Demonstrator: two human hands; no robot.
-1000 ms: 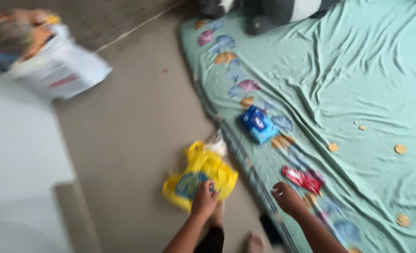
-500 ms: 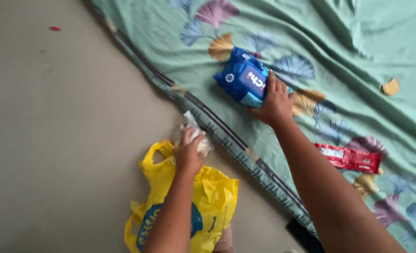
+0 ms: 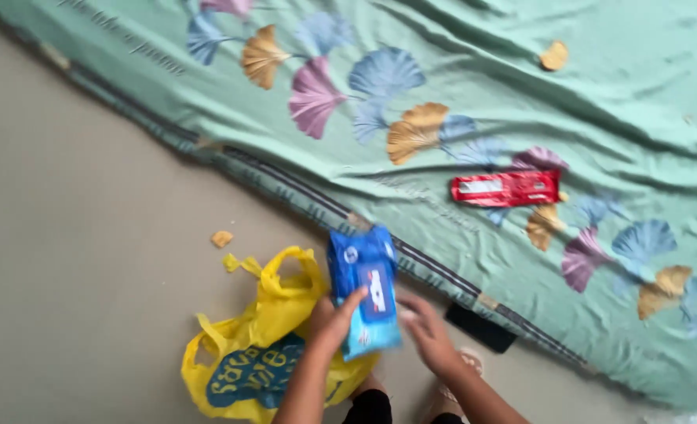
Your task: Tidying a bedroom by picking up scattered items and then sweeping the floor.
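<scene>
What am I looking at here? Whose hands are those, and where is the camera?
The camera sits on a person's head and looks down, so you see that person's own two bare hands. The left hand holds a blue soft packet over a yellow plastic bag on the floor. The right hand is beside the packet; the blur hides whether it touches. Next to them lies a green bedsheet printed with fan-shaped leaves. A red wrapper and a crumb-like piece lie on it. A dark flat thing peeks out at its edge.
</scene>
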